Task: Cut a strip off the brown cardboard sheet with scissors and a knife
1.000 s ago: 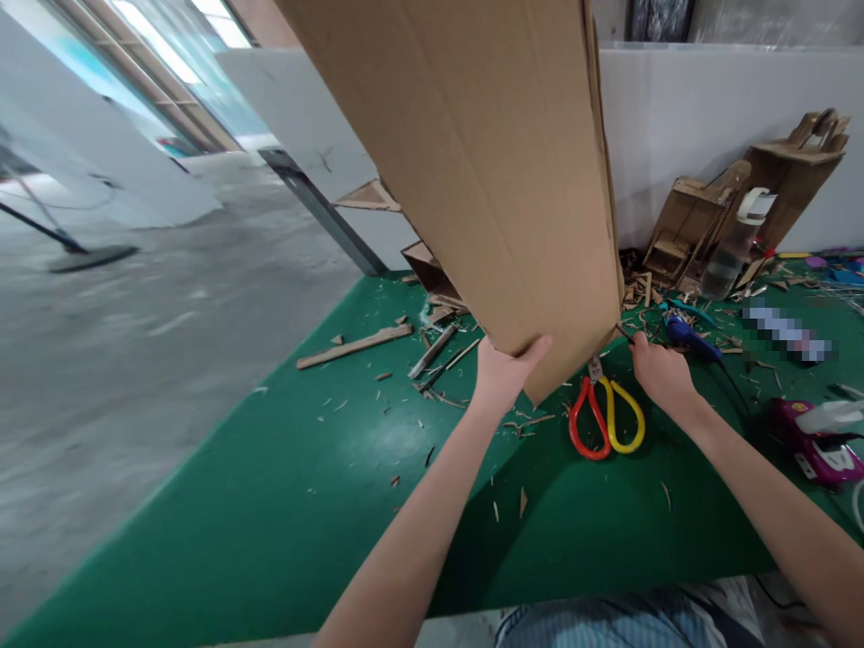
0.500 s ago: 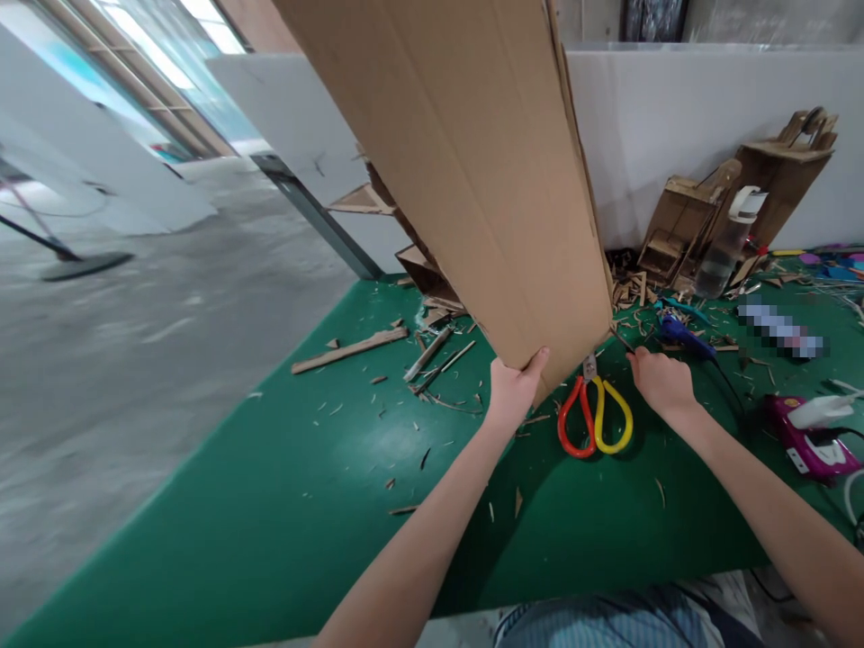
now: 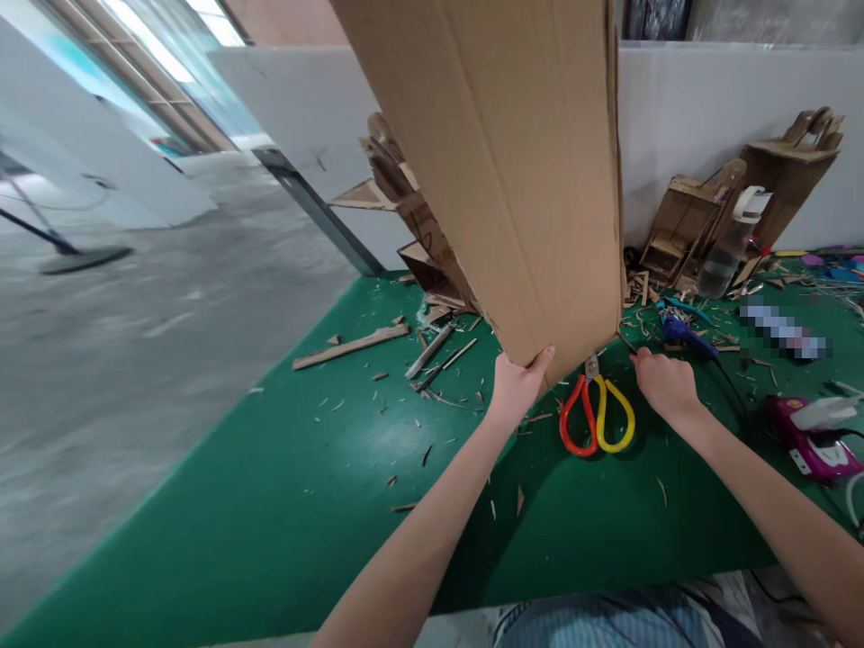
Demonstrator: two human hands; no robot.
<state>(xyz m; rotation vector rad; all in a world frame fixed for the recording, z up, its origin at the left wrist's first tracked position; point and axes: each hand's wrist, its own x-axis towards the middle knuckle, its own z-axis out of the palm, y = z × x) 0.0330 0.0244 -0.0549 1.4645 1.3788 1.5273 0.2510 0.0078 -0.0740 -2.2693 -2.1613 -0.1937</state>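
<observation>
A tall brown cardboard piece (image 3: 519,180) stands tilted over the green table (image 3: 270,504). My left hand (image 3: 519,385) grips its lower edge, thumb on the front face. To the right of its bottom corner, my right hand (image 3: 665,382) is closed round a thin dark tool (image 3: 626,342), whose tip meets the cardboard's corner. Between my hands, scissors with one red and one yellow handle (image 3: 598,414) lie on the table, their blades partly hidden by the cardboard.
Cardboard strips (image 3: 351,347) and scraps are scattered at the left. Behind, cardboard models (image 3: 681,225) stand beside a clear bottle (image 3: 725,252). A blue glue gun (image 3: 688,337) and a magenta power strip (image 3: 814,441) lie at the right. A white panel (image 3: 708,99) borders the back.
The cardboard's upper part has swung to the right and stands more upright, uncovering more cardboard pieces behind its left side. Both hands keep their hold and have barely moved.
</observation>
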